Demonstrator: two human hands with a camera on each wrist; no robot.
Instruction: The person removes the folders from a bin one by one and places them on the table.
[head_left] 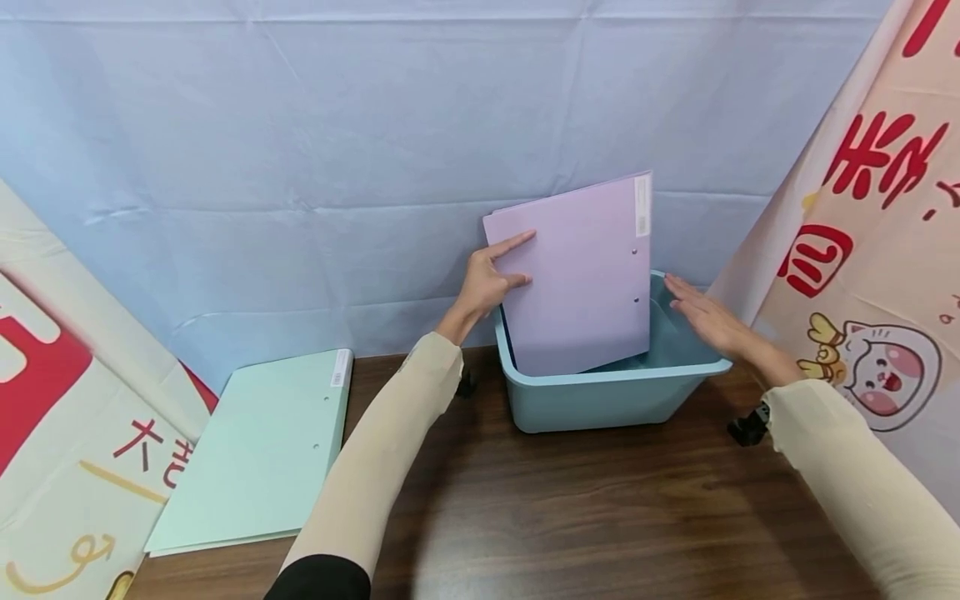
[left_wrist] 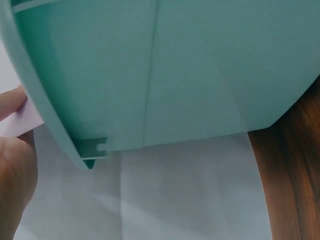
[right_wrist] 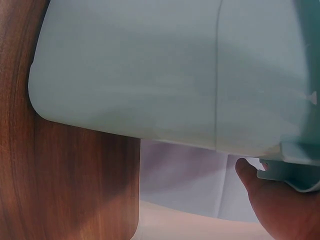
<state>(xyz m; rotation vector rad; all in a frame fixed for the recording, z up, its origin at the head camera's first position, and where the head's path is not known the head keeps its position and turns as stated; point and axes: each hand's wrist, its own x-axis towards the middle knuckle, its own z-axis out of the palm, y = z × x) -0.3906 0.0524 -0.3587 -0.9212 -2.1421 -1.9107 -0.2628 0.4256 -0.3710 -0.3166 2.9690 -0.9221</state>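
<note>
In the head view, a light purple ring binder point(head_left: 573, 275) stands tilted with its lower part inside a blue-green plastic bin point(head_left: 600, 404). My left hand point(head_left: 483, 283) grips the binder's left edge, thumb and index finger on the front cover and the other fingers hidden behind it. The left wrist view catches only part of that hand point(left_wrist: 15, 160), with a corner of purple beside the bin's wall. My right hand point(head_left: 705, 317) rests at the bin's right rim with straight fingers. In the right wrist view its thumb point(right_wrist: 247, 172) lies just below the rim.
A mint green ring binder point(head_left: 255, 450) lies flat on the dark wooden table point(head_left: 562, 508), left of my left arm. A pale blue cloth point(head_left: 412, 167) hangs behind the bin. Printed banners point(head_left: 885, 292) stand at both sides.
</note>
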